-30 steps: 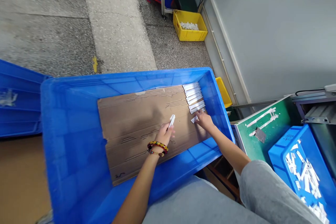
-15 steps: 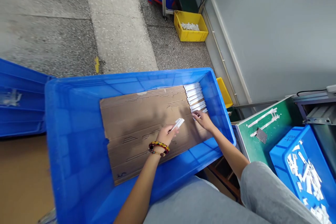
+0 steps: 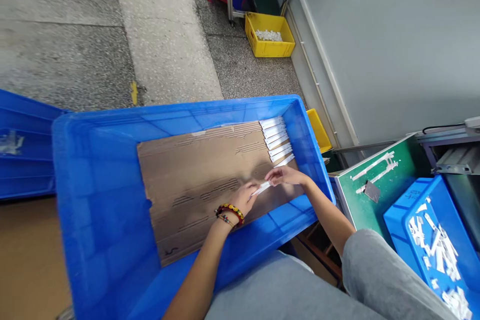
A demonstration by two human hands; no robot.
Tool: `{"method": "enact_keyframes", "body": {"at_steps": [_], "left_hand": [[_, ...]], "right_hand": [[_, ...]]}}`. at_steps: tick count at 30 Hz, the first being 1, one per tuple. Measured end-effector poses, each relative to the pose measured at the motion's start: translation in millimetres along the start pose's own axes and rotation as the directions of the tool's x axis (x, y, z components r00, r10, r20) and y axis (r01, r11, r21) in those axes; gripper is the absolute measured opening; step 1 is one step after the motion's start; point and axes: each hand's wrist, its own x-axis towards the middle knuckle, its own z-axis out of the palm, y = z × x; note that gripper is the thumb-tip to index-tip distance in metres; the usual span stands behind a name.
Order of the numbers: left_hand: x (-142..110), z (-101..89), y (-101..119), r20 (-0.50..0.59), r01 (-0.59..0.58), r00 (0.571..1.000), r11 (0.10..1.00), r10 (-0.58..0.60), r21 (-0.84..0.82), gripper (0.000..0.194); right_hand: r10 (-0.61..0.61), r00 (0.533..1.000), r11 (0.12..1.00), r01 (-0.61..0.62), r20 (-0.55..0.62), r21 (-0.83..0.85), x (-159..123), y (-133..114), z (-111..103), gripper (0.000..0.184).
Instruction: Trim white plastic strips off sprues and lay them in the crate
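Note:
My left hand [image 3: 244, 197], with beaded bracelets at the wrist, is closed on white strips [image 3: 261, 188] over the cardboard sheet [image 3: 195, 165]. The fingers of my right hand [image 3: 285, 176] pinch the other end of the same strips, so both hands hold them. How many strips there are I cannot tell. Just beyond my right hand, a row of flat white strips [image 3: 276, 137] lies side by side along the right end of the cardboard. The sheet rests inside a large blue bin [image 3: 180, 111].
On the right, a green table [image 3: 378, 172] carries white tape-like strips and a small grey piece. Beside it a blue crate [image 3: 407, 205] holds loose white pieces. A yellow crate [image 3: 275, 50] stands on the floor by the wall, with another yellow crate [image 3: 318, 131] behind the bin.
My right hand has moved from the row toward my left hand and now grips the far end of the white strips. My left hand has lowered slightly and moved right.

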Motion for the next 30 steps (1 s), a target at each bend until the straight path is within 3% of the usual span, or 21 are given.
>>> {"method": "enact_keyframes", "body": {"at_steps": [4,8,11,13,16,19,30], "left_hand": [[-1,-5.6,-4,-0.042,0.082,0.996,0.987,-0.077,0.135,0.037],[-3,-11.1,-4,-0.039,0.162,0.987,0.959,-0.157,0.234,0.038],[-3,-10.0,0,0.016,0.17,0.983,0.943,-0.182,0.285,0.036],[-2,-8.6,4,0.055,0.165,0.98,0.937,-0.19,0.309,0.034],[-1,-8.5,7,0.095,0.169,0.973,0.926,-0.212,0.338,0.033],[-2,-10.7,10,0.116,0.186,0.963,0.912,-0.242,0.365,0.033],[-3,-10.1,17,0.108,0.224,0.951,0.887,-0.289,0.403,0.031]], "right_hand": [[0.072,0.968,0.952,-0.139,-0.241,-0.271,-8,13,-16,0.021],[0.102,0.877,0.846,-0.325,-0.47,-0.423,-20,17,-23,0.031],[0.104,0.822,0.759,-0.429,-0.559,-0.489,-21,10,-19,0.035],[0.121,0.811,0.709,-0.474,-0.572,-0.523,-17,6,-14,0.03],[0.181,0.841,0.651,-0.491,-0.51,-0.579,-10,3,-5,0.014],[0.224,0.856,0.608,-0.496,-0.466,-0.62,-3,5,2,0.018],[0.238,0.756,0.543,-0.624,-0.61,-0.562,-4,4,-13,0.028]]}}
